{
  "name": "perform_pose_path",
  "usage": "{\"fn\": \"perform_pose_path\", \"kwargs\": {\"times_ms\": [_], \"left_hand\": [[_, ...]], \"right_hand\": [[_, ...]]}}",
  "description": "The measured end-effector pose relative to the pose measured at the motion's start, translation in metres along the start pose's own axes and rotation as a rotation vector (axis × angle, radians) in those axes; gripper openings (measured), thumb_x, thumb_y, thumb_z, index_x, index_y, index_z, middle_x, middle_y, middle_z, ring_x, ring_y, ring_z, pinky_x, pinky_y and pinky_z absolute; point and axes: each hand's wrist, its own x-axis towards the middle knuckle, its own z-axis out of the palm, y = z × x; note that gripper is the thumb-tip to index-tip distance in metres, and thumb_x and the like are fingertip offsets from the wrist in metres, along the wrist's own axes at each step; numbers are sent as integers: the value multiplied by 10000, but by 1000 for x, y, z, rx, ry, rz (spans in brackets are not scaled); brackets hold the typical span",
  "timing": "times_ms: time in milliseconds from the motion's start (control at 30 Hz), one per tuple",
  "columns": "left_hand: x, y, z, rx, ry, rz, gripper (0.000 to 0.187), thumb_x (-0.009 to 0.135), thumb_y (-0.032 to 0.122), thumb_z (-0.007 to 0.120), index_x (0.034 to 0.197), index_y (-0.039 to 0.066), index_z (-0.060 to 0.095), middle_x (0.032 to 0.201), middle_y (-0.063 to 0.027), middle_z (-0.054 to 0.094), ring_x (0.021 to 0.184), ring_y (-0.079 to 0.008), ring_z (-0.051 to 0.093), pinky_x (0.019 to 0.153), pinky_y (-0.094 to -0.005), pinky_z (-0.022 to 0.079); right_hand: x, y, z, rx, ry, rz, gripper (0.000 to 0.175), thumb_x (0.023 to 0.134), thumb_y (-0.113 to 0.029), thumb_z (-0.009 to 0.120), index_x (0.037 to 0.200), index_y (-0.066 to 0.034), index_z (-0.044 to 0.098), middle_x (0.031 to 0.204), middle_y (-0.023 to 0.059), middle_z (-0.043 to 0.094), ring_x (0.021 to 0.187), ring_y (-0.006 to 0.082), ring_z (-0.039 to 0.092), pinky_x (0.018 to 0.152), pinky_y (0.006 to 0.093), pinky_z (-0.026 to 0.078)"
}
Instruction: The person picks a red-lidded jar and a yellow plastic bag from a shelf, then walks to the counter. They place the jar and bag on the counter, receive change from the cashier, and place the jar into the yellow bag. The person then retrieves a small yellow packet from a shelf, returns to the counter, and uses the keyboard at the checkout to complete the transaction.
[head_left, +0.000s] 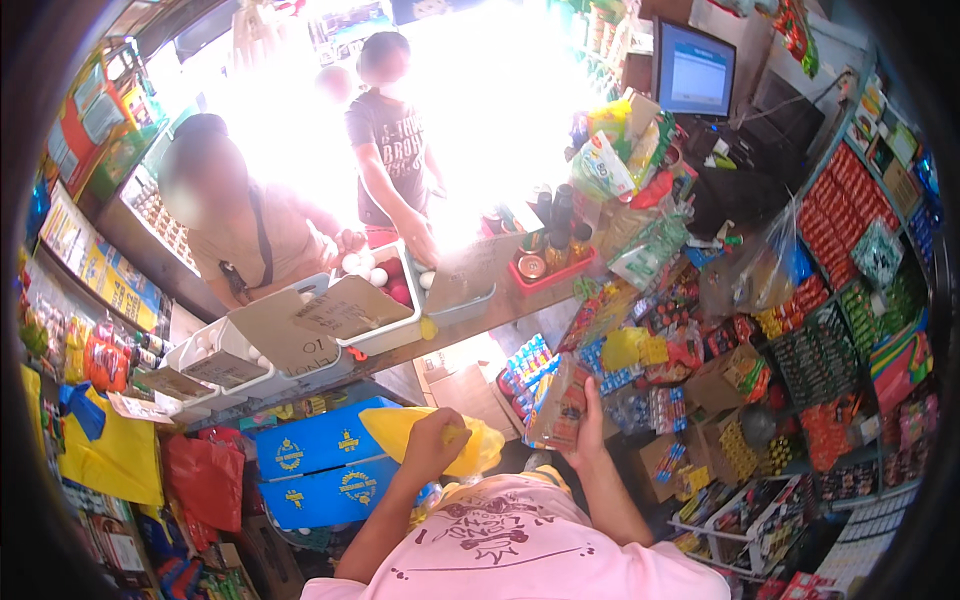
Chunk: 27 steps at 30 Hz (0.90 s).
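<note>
My left hand (433, 448) is closed around the gathered part of a yellow plastic bag (480, 450), which hangs in front of my pink shirt. In my right hand (591, 429) is a brown and red rectangular pack (559, 411), gripped along its right side with the thumb up. Its exact contents cannot be made out. Below the left hand are stacked blue boxes (322, 457) with yellow print. Just beyond the pack stand blue and white tube-like packets (531, 367).
A wooden counter (517, 309) runs across ahead, bearing white bins (390, 330) of eggs with cardboard signs and a red tray (551, 268) of jars. Two people stand behind it, one reaching into a bin. Shelves of sachets (844, 217) line the right; a monitor (694, 71) stands back right.
</note>
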Motion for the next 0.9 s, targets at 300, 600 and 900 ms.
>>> {"fn": "perform_pose_path", "kwargs": {"times_ms": [300, 600, 900], "left_hand": [[11, 13, -8, -2, 107, -46, 181, 815, 84, 790, 895, -2, 653, 839, -142, 697, 780, -264, 693, 729, -354, 532], [-2, -1, -17, 19, 43, -67, 179, 816, 79, 793, 905, 4, 657, 852, -140, 698, 799, -281, 704, 750, -358, 544], [-26, -50, -47, 63, 235, -107, 141, 789, 98, 737, 876, 21, 658, 859, -142, 688, 826, -263, 689, 784, -365, 536]], "right_hand": [[7, 10, 15, -5, -143, -13, 606, 1020, -621, 524, 1321, -99, 583, 1139, 93, 699, 999, 226, 713, 859, 408, 602], [8, 23, 9, -30, -135, -11, 572, 1029, -564, 552, 1353, -93, 581, 1196, 97, 690, 1061, 218, 693, 888, 412, 593], [7, 10, 26, -166, 5, 29, 629, 1048, -614, 440, 1392, -104, 574, 1239, 102, 684, 1069, 241, 697, 868, 427, 610]]}}
